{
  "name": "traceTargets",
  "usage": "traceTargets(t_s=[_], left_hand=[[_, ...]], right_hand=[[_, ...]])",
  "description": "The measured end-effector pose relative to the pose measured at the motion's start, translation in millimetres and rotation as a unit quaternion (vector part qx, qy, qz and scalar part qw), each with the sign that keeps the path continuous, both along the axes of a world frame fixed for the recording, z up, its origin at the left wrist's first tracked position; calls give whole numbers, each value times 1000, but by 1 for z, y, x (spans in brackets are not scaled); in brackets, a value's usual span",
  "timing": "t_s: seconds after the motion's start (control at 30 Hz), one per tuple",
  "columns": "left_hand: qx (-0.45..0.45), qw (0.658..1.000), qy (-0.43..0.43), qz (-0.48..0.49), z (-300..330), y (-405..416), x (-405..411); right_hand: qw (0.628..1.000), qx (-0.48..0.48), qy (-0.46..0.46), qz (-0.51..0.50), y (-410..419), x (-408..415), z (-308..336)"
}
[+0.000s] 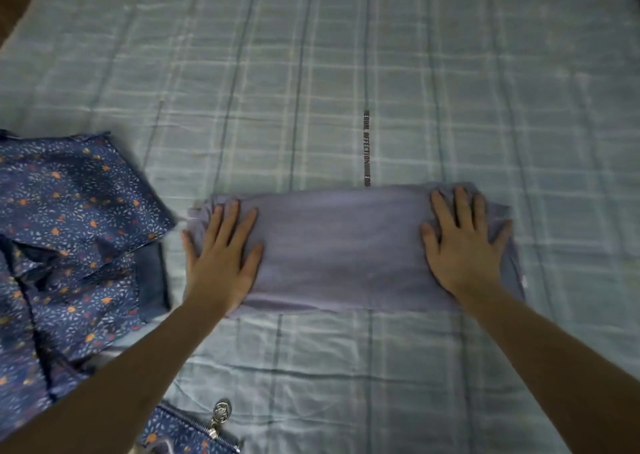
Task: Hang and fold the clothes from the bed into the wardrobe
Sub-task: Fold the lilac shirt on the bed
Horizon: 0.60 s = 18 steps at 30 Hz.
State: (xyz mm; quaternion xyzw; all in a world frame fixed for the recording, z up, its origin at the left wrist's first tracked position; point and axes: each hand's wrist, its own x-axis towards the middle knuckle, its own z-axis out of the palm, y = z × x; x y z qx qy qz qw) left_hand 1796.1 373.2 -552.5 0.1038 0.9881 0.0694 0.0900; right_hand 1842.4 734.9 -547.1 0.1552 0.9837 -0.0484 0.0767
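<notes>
Lilac garment (343, 245) folded on bed (450, 89); my left hand (221, 256) and right hand (465, 242) flat, pressing it. Floral piece (76, 218) unfolded; wardrobe step pending.

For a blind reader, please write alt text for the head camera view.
Both hands, left and right, press flat on a folded lavender garment lying on a pale blue checked bedsheet. A dark blue patterned fabric bag lies to the left.
</notes>
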Motion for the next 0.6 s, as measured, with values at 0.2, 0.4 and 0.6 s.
traceTargets(t_s=[0.2, 0.4, 0.6], left_hand=[[9, 1000, 22, 3, -14, -1, 1], [-13, 1000, 18, 2, -13, -4, 1], [-19, 1000, -8, -11, -12, -4, -5]], right_hand=[[999, -33, 14, -4, 22, 4, -14], [999, -44, -7, -13, 23, 5, -9], [996, -70, -56, -6, 25, -1, -1]])
